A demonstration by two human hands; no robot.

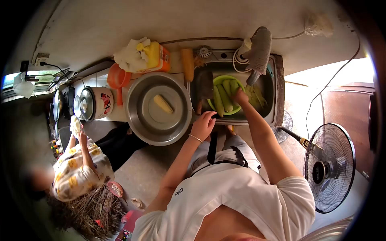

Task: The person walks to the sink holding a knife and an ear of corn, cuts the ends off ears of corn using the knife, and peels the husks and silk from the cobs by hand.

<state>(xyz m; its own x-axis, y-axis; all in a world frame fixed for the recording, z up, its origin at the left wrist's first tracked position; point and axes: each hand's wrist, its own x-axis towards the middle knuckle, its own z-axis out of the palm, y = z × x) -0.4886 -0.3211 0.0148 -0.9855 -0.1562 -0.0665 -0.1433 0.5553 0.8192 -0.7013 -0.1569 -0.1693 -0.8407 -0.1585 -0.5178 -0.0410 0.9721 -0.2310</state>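
Observation:
My right hand (240,97) reaches into a green bowl (216,79) in the sink (275,100), its fingers closed round the end of an ear of corn. Several green ears of corn (219,100) lie in that bowl. My left hand (204,123) is at the sink's front edge, between the bowl and a large metal basin (132,105); its fingers are bent, and whether they hold anything is unclear. One peeled pale ear of corn (163,104) lies on the basin's bottom. Loose green husks (257,96) are in the sink, right of the bowl.
Behind the basin stand a yellow-orange container (159,58) and a red ladle (118,76). A rice cooker (98,103) sits to the left. At far left another person (82,168) holds a pale object. A standing fan (329,168) is at the right.

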